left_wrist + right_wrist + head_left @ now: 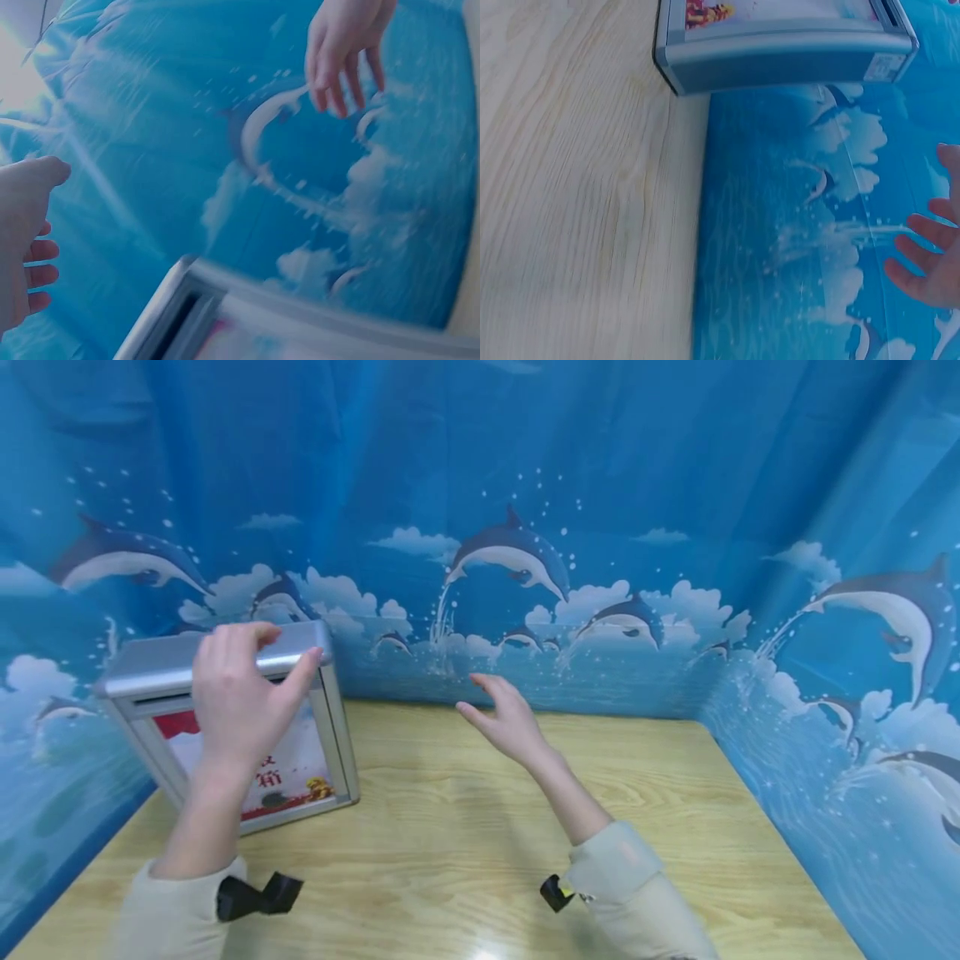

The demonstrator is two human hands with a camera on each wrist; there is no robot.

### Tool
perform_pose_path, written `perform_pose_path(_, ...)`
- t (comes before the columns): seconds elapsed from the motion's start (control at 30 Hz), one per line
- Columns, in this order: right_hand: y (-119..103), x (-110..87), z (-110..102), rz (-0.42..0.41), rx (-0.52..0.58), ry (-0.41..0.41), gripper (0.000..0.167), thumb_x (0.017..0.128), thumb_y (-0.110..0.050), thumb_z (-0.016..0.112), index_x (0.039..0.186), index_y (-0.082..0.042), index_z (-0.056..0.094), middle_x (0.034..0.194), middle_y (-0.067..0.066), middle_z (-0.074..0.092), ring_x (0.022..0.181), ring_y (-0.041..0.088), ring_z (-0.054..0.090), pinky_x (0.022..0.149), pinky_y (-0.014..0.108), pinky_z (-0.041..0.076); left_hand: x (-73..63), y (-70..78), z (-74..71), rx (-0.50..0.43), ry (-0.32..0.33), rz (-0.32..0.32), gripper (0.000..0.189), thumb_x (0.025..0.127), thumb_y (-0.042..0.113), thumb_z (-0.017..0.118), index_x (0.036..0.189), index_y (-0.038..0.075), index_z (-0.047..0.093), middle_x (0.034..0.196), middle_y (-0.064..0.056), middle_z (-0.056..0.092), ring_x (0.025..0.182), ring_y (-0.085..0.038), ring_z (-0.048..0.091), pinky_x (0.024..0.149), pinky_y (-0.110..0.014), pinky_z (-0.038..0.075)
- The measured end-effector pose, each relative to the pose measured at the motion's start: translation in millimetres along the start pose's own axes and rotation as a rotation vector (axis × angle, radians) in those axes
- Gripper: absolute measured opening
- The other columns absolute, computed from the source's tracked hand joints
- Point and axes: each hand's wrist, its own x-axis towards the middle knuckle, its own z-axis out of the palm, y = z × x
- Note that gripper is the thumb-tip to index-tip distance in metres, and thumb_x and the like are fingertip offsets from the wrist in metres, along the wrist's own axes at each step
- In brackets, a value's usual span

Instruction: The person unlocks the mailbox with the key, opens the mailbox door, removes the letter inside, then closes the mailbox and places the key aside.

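Metal box (303,727) upright on the tabletop (427,827), near its far left corner, silver-grey, with a dark slot (161,699) across the upper front. Below the slot, a printed panel (300,760) with red writing and a small gold figure at its lower right. On one side wall, a pale label (885,67), too blurred to read. Left hand (243,693) overlapping the box's top in the head view, fingers loosely bent, thumb apart, nothing in the grasp; in the left wrist view, a gap between fingers and box. Right hand (510,718) above the tabletop towards its far edge, well apart from the box, fingers relaxed, thumb parted, likewise holding nothing. On both arms, pale sleeves (645,902) with black straps (258,896). Along the tabletop's far, left and right edges, a blue curtain (480,452) printed with leaping dolphins and clouds.
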Motion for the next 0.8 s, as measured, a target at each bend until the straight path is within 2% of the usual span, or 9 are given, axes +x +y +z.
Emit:
perform_pose_path(0.17, -11.1, 9.6, 14.4, -0.041, 0.009, -0.057, 0.057, 0.092, -0.041, 0.055, 0.139, -0.011, 0.042, 0.14, 0.007, 0.043, 0.13, 0.024, 0.036, 0.103, 0.045, 0.031, 10.5, -17.4, -28.4, 0.075, -0.03, -0.118, 0.051, 0.083, 0.022, 0.069, 0.12, -0.007, 0.05, 0.116, -0.026, 0.052, 0.109, -0.039, 0.043, 0.097, -0.05, 0.03)
perform_pose_path(0.3, -19.6, 14.5, 28.6, -0.076, 0.025, -0.094, 0.059, 0.092, -0.04, 0.055, 0.14, -0.01, 0.04, 0.141, 0.008, 0.041, 0.131, 0.025, 0.034, 0.105, 0.045, 0.029, 15.1, -34.3, -47.0, 0.13, -0.109, -0.263, 0.063, 0.085, 0.025, 0.066, 0.135, -0.002, 0.039, 0.131, -0.025, 0.042, 0.122, -0.039, 0.033, 0.103, -0.051, 0.022)
perform_pose_path(0.43, -26.9, 16.6, 43.4, -0.09, 0.039, -0.136, 0.06, 0.091, -0.041, 0.055, 0.141, -0.011, 0.039, 0.142, 0.008, 0.04, 0.131, 0.025, 0.034, 0.104, 0.044, 0.03, 13.2, -54.2, -62.1, 0.167, -0.161, -0.434, 0.068, 0.089, 0.027, 0.059, 0.143, 0.002, 0.025, 0.142, -0.021, 0.028, 0.13, -0.035, 0.023, 0.105, -0.052, 0.021)
perform_pose_path(0.53, -32.2, 18.2, 54.6, -0.089, 0.049, -0.166, 0.061, 0.091, -0.042, 0.055, 0.141, -0.01, 0.038, 0.142, 0.008, 0.039, 0.13, 0.025, 0.035, 0.104, 0.044, 0.031, 7.3, -71.5, -72.7, 0.146, -0.185, -0.565, 0.07, 0.092, 0.029, 0.054, 0.147, 0.006, 0.016, 0.148, -0.018, 0.018, 0.134, -0.033, 0.017, 0.106, -0.053, 0.022)
perform_pose_path(0.6, -34.7, 19.7, 62.4, -0.085, 0.049, -0.182, 0.062, 0.091, -0.043, 0.054, 0.141, -0.01, 0.037, 0.142, 0.007, 0.039, 0.13, 0.024, 0.035, 0.104, 0.042, 0.031, 2.3, -83.2, -78.0, 0.117, -0.22, -0.641, 0.075, 0.092, 0.032, 0.053, 0.148, 0.007, 0.01, 0.149, -0.019, 0.012, 0.136, -0.035, 0.014, 0.105, -0.056, 0.023)
perform_pose_path(0.7, -38.6, 22.1, 73.3, -0.068, 0.077, -0.205, 0.064, 0.091, -0.044, 0.055, 0.142, -0.01, 0.036, 0.142, 0.007, 0.039, 0.128, 0.024, 0.039, 0.102, 0.041, 0.033, -5.0, -101.5, -81.3, 0.078, -0.281, -0.715, 0.081, 0.092, 0.037, 0.051, 0.148, 0.006, 0.002, 0.149, -0.024, 0.008, 0.134, -0.043, 0.013, 0.101, -0.061, 0.025)
perform_pose_path(0.8, -41.8, 24.1, 84.0, -0.039, 0.117, -0.224, 0.065, 0.09, -0.044, 0.056, 0.142, -0.011, 0.036, 0.141, 0.007, 0.04, 0.123, 0.023, 0.043, 0.099, 0.039, 0.037, -13.6, -127.8, -78.2, 0.034, -0.344, -0.745, 0.085, 0.092, 0.038, 0.05, 0.147, 0.006, -0.006, 0.148, -0.029, 0.004, 0.132, -0.049, 0.012, 0.099, -0.064, 0.023)
